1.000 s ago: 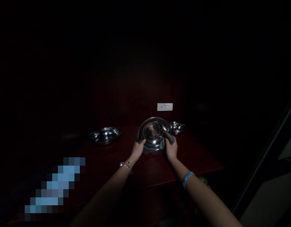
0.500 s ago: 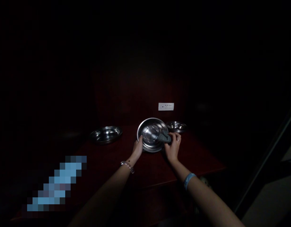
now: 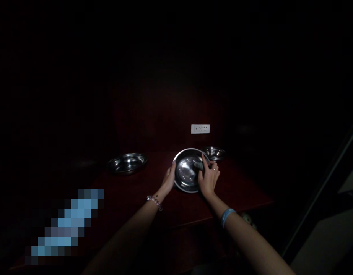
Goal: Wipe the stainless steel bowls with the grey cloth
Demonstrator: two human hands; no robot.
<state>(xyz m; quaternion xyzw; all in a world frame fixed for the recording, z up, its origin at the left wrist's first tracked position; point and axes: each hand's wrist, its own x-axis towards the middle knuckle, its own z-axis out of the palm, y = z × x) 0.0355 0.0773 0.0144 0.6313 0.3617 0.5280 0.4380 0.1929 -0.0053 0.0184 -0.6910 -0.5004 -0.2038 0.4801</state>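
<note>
A round steel bowl (image 3: pixel 187 183) is tilted up above the dark red table, its inside facing me. My left hand (image 3: pixel 168 178) grips its left rim, thumb at the edge. At the right rim, my right hand (image 3: pixel 209 177) is closed on a grey cloth (image 3: pixel 199 165), mostly hidden by the fingers, with the index finger stretched along the rim. The cloth shows against the bowl's inside.
A shallow steel dish (image 3: pixel 128 163) lies on the table (image 3: pixel 187 210) to the left. Another steel dish (image 3: pixel 215 152) rests behind my right hand. A white socket panel (image 3: pixel 200 128) is on the back wall. A pixelated blue patch (image 3: pixel 69 225) covers the lower left.
The bowl has shifted slightly right and down, with a changed tilt. My right index finger now reaches up along the rim, and less of the cloth shows.
</note>
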